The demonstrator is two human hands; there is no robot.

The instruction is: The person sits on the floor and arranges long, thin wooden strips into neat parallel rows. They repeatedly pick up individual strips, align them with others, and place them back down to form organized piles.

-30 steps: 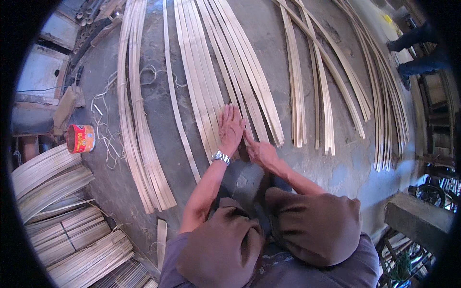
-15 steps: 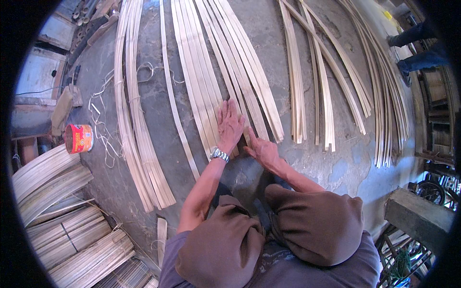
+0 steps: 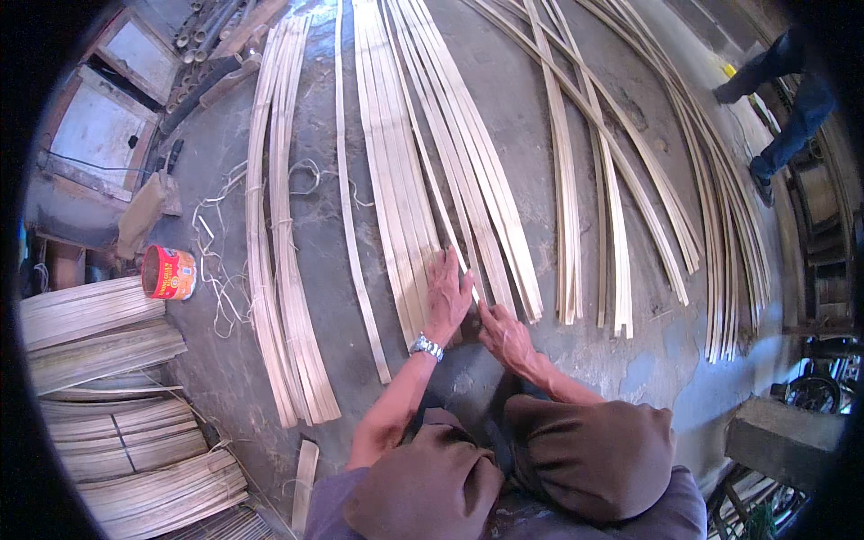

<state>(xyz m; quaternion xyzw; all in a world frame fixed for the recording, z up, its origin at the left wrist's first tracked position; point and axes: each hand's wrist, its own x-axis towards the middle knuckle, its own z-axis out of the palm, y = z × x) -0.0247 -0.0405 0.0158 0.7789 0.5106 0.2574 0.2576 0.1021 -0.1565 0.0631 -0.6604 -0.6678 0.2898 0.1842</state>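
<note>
Strip (image 3: 439, 202) shifted toward left hand (image 3: 447, 297); red tub (image 3: 168, 273) farther left.

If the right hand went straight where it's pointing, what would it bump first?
Probably the left hand, though the right hand might brush the narrow strip between them first; depth is unclear.

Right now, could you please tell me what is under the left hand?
Pale flat bamboo-like strips run beneath the left hand; whatever it directly covers cannot be seen.
</note>
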